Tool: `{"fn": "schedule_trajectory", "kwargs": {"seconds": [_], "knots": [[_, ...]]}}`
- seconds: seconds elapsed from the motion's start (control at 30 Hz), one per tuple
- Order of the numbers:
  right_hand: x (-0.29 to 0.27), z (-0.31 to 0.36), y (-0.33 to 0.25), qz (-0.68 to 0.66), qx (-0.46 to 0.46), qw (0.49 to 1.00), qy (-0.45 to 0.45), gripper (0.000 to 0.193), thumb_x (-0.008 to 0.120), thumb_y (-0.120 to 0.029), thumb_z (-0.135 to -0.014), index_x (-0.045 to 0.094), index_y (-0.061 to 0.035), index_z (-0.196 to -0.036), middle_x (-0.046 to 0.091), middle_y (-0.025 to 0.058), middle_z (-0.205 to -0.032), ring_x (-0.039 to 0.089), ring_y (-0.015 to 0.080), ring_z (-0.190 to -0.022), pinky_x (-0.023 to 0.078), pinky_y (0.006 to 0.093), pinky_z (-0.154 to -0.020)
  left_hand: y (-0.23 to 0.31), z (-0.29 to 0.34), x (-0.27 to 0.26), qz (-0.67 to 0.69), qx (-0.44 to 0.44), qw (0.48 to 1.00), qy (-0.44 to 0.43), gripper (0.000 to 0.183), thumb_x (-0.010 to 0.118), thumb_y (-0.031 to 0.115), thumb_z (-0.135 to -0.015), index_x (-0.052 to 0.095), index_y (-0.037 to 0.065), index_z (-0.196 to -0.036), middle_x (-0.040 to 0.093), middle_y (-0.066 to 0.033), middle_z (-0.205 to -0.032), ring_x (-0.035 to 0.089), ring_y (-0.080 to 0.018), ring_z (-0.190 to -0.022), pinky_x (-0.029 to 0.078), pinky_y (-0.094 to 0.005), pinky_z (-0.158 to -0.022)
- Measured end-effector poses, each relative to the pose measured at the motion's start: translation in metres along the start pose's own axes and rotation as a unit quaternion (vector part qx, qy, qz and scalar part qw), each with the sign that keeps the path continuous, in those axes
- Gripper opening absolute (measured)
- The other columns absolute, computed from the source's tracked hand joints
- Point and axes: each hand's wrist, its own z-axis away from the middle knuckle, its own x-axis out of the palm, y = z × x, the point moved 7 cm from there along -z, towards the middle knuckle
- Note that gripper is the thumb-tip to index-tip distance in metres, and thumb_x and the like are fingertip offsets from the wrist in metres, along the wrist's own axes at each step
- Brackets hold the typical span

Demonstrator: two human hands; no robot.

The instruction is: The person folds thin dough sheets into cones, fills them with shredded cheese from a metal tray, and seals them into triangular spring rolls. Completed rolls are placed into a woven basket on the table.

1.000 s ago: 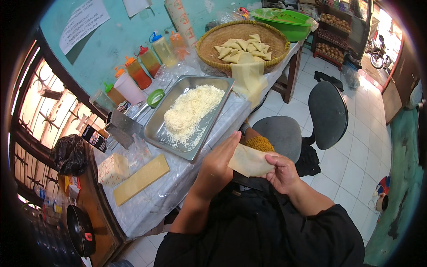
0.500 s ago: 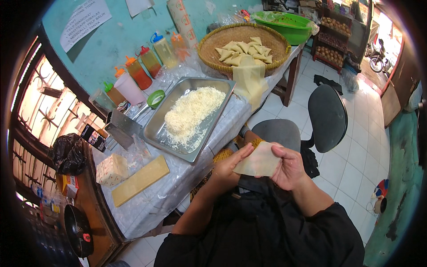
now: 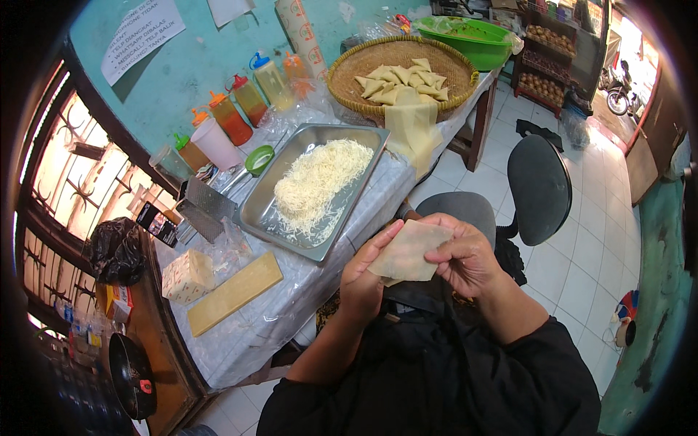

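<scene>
Right fingers [image 3: 456, 250] have shifted across the pale sheet [image 3: 406, 251]

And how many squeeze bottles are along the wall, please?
6, left to right: green-capped bottle, orange-capped behind the pink cup, second orange-capped, red-capped, blue-capped, third orange-capped. More may be hidden.

The right hand [image 3: 469, 260] pinches a pastry wrapper [image 3: 408, 254] against the left hand [image 3: 363, 272], near a metal tray [image 3: 256, 207] of grated cheese [image 3: 316, 185]; folded pastries [image 3: 403, 76] lie beyond.
</scene>
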Motion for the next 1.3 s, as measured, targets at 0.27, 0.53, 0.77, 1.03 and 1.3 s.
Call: {"fn": "schedule_trajectory", "kwargs": {"seconds": [0.27, 0.53, 0.77, 1.03, 1.3], "knots": [[0.004, -0.005, -0.005, -0.030, -0.062, 0.996, 0.054, 0.025, 0.056, 0.008, -0.078, 0.053, 0.0028, -0.103, 0.062, 0.0102, -0.091, 0.064, 0.0164, -0.075, 0.053, 0.0225, -0.062, -0.001, 0.006, 0.004, 0.033, -0.060, 0.996, -0.060, 0.062, 0.045, 0.012, -0.079, 0.032, -0.008, -0.136, 0.046, -0.0182, -0.132, 0.045, -0.0266, -0.123, 0.031, -0.0369, -0.106], [0.001, -0.002, -0.008, 0.018, -0.060, 0.998, 0.028, 0.032, 0.056, 0.009, -0.074, 0.053, 0.0028, -0.105, 0.061, 0.0110, -0.096, 0.064, 0.0202, -0.084, 0.054, 0.0279, -0.073, 0.012, 0.002, 0.026, 0.165, -0.055, 0.977, -0.120, 0.064, 0.040, 0.026, -0.087, 0.022, -0.008, -0.139, 0.037, -0.0200, -0.139, 0.040, -0.0299, -0.128, 0.029, -0.0409, -0.108], [0.002, 0.003, -0.012, 0.105, -0.104, 0.984, 0.096, 0.038, 0.058, 0.008, -0.068, 0.055, 0.0025, -0.105, 0.062, 0.0083, -0.095, 0.060, 0.0171, -0.085, 0.048, 0.0276, -0.077, -0.006, 0.004, 0.016, 0.183, -0.076, 0.977, -0.084, 0.057, 0.026, 0.032, -0.100, 0.014, -0.003, -0.143, 0.030, -0.0196, -0.143, 0.037, -0.0305, -0.130, 0.028, -0.0423, -0.109], [0.003, 0.003, -0.020, 0.253, -0.140, 0.954, 0.072, 0.023, 0.058, 0.002, -0.074, 0.059, 0.0011, -0.097, 0.061, 0.0049, -0.090, 0.056, 0.0119, -0.084, 0.041, 0.0245, -0.076, -0.012, 0.005, 0.016, 0.224, -0.098, 0.966, -0.079, 0.058, 0.022, 0.038, -0.100, 0.013, 0.002, -0.145, 0.031, -0.0169, -0.144, 0.038, -0.0297, -0.130, 0.030, -0.0438, -0.108], [-0.003, 0.000, -0.012, 0.310, -0.195, 0.929, 0.057, 0.022, 0.055, 0.002, -0.081, 0.060, 0.0044, -0.102, 0.063, 0.0063, -0.094, 0.057, 0.0113, -0.085, 0.044, 0.0236, -0.077, -0.011, 0.003, 0.013, 0.250, -0.099, 0.961, -0.061, 0.059, 0.021, 0.041, -0.100, 0.016, 0.002, -0.144, 0.031, -0.0168, -0.143, 0.035, -0.0314, -0.131, 0.027, -0.0474, -0.109]]}}
